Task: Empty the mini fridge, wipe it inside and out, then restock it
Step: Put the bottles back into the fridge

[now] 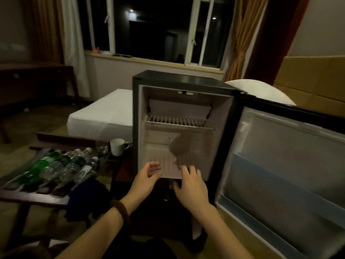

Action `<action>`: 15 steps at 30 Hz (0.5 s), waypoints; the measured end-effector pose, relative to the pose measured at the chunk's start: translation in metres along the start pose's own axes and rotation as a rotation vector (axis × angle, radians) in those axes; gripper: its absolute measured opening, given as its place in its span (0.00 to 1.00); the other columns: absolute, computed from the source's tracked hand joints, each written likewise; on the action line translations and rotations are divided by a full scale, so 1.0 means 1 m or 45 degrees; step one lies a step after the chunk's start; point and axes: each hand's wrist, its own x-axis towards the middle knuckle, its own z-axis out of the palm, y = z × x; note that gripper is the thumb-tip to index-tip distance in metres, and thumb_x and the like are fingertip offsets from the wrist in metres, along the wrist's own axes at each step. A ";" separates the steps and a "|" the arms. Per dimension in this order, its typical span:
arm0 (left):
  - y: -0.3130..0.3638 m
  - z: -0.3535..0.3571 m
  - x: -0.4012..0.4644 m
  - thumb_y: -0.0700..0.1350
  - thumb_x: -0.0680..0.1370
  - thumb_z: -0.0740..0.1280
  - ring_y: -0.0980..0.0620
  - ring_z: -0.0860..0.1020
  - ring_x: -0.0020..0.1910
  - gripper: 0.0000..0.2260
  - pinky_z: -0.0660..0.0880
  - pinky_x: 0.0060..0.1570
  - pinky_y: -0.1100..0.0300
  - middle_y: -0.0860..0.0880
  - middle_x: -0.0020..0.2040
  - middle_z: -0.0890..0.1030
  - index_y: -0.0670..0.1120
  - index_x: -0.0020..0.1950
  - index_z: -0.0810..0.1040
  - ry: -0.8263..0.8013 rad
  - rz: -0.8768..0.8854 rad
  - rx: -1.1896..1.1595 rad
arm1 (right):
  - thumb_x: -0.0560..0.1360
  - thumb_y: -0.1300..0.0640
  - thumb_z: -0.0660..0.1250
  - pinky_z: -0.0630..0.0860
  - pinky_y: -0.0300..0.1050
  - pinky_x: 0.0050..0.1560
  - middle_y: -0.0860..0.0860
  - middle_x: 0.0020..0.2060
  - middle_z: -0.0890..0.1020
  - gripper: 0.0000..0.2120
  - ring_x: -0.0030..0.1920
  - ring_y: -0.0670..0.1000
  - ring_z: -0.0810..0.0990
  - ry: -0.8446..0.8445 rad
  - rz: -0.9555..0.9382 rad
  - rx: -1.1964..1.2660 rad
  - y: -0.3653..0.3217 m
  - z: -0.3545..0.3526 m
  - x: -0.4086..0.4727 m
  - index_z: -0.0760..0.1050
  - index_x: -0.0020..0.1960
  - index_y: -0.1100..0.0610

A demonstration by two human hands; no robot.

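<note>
On the low wooden counter (33, 195) at the left, bottles (61, 167) lie in a row, with a glass (101, 146) and white cup (117, 146) at its far right corner. Just beside it stands the mini fridge (179, 83), emptied, door (280, 161) swung wide. Both the left hand (147, 176) and right hand (190, 184) hover spread and empty at its lower lip; a cloth seems needed, wiping top shelf (177, 122) downward, in this dim bedroom.

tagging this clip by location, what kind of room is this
Most likely a hotel room: a white-sheeted bed, a mini fridge standing open, and curtains at a dark window.
</note>
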 end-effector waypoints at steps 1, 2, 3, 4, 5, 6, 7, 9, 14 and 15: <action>-0.005 -0.016 0.007 0.37 0.77 0.63 0.55 0.74 0.54 0.09 0.69 0.52 0.63 0.50 0.55 0.76 0.47 0.56 0.72 0.040 -0.010 0.006 | 0.77 0.48 0.60 0.71 0.44 0.53 0.51 0.62 0.68 0.24 0.62 0.53 0.66 -0.015 -0.040 0.023 -0.011 0.009 0.012 0.61 0.70 0.52; -0.011 -0.032 0.013 0.37 0.77 0.63 0.55 0.75 0.54 0.09 0.69 0.52 0.63 0.50 0.55 0.77 0.47 0.55 0.72 0.074 -0.024 0.003 | 0.77 0.48 0.60 0.71 0.43 0.53 0.51 0.62 0.68 0.23 0.62 0.52 0.67 -0.038 -0.076 0.051 -0.022 0.019 0.022 0.62 0.70 0.52; -0.018 -0.049 0.018 0.37 0.77 0.63 0.56 0.75 0.53 0.09 0.69 0.51 0.64 0.50 0.55 0.77 0.48 0.54 0.72 0.107 -0.039 -0.003 | 0.77 0.48 0.60 0.71 0.42 0.54 0.50 0.62 0.68 0.23 0.63 0.52 0.66 -0.068 -0.111 0.084 -0.034 0.030 0.033 0.62 0.69 0.51; -0.027 -0.067 0.024 0.37 0.77 0.63 0.56 0.75 0.53 0.08 0.70 0.49 0.65 0.50 0.54 0.77 0.48 0.53 0.72 0.138 -0.058 -0.011 | 0.77 0.48 0.60 0.70 0.41 0.54 0.49 0.62 0.69 0.22 0.63 0.51 0.66 -0.105 -0.147 0.115 -0.045 0.042 0.043 0.62 0.69 0.51; -0.037 -0.085 0.028 0.37 0.77 0.63 0.56 0.75 0.53 0.08 0.70 0.49 0.65 0.50 0.54 0.77 0.49 0.52 0.72 0.169 -0.084 -0.021 | 0.77 0.48 0.60 0.69 0.40 0.55 0.49 0.61 0.69 0.21 0.63 0.50 0.65 -0.140 -0.185 0.147 -0.057 0.054 0.053 0.63 0.69 0.50; -0.049 -0.103 0.033 0.37 0.78 0.63 0.55 0.75 0.54 0.08 0.70 0.50 0.64 0.51 0.53 0.78 0.50 0.51 0.73 0.200 -0.119 -0.032 | 0.77 0.49 0.60 0.69 0.40 0.56 0.48 0.61 0.69 0.20 0.64 0.49 0.65 -0.173 -0.217 0.188 -0.068 0.066 0.063 0.63 0.68 0.50; -0.060 -0.121 0.037 0.37 0.78 0.63 0.54 0.75 0.55 0.09 0.70 0.52 0.63 0.51 0.53 0.78 0.51 0.50 0.73 0.237 -0.152 -0.038 | 0.77 0.49 0.61 0.68 0.40 0.57 0.48 0.61 0.69 0.20 0.64 0.49 0.65 -0.206 -0.238 0.236 -0.080 0.078 0.073 0.64 0.67 0.50; -0.081 -0.155 0.044 0.36 0.78 0.63 0.52 0.75 0.56 0.10 0.70 0.55 0.60 0.51 0.52 0.78 0.53 0.48 0.73 0.327 -0.200 -0.018 | 0.77 0.50 0.62 0.69 0.40 0.57 0.48 0.60 0.70 0.18 0.64 0.49 0.66 -0.284 -0.253 0.344 -0.102 0.103 0.090 0.66 0.66 0.50; -0.123 -0.234 0.069 0.39 0.77 0.64 0.52 0.76 0.55 0.07 0.70 0.55 0.59 0.54 0.50 0.78 0.50 0.51 0.73 0.555 -0.282 0.109 | 0.77 0.53 0.63 0.69 0.41 0.58 0.50 0.58 0.72 0.16 0.61 0.50 0.69 -0.448 -0.272 0.489 -0.156 0.171 0.134 0.69 0.64 0.52; -0.132 -0.248 0.077 0.39 0.77 0.64 0.51 0.76 0.55 0.07 0.71 0.55 0.59 0.53 0.50 0.78 0.49 0.53 0.72 0.604 -0.292 0.150 | 0.77 0.53 0.63 0.69 0.42 0.58 0.49 0.58 0.71 0.16 0.61 0.50 0.69 -0.489 -0.255 0.504 -0.166 0.187 0.143 0.69 0.64 0.52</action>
